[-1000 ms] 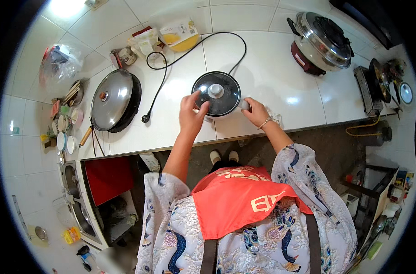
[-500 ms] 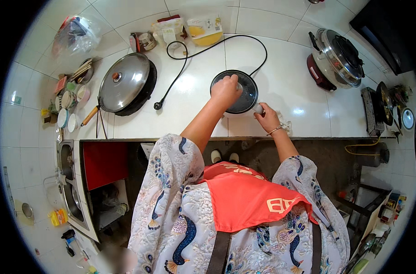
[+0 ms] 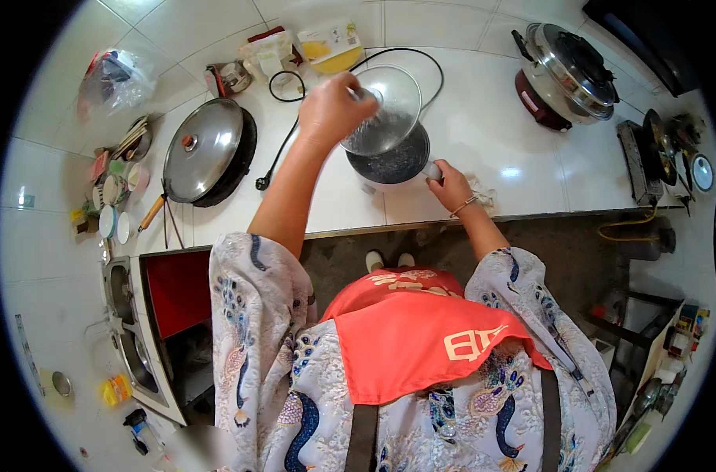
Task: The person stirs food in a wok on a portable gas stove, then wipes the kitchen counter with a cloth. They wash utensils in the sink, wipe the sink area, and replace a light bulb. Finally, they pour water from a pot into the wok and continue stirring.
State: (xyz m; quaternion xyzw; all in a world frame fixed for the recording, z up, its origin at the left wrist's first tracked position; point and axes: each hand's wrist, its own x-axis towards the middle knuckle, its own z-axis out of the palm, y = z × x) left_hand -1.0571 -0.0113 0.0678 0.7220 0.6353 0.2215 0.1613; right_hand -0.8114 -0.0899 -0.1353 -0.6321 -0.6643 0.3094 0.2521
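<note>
The left hand (image 3: 330, 110) is closed around the knob of the glass lid (image 3: 381, 110) and holds it tilted above the pot (image 3: 389, 161). The right hand (image 3: 450, 182) grips the pot's handle on the white counter (image 3: 484, 118). The step looks like uncovering the pot. The lid probably needs a free place, perhaps beside the covered wok (image 3: 204, 151).

Glass lid (image 3: 381, 110) clear, glossy; metal pot (image 3: 389, 164); tile counter (image 3: 484, 141) shiny.
</note>
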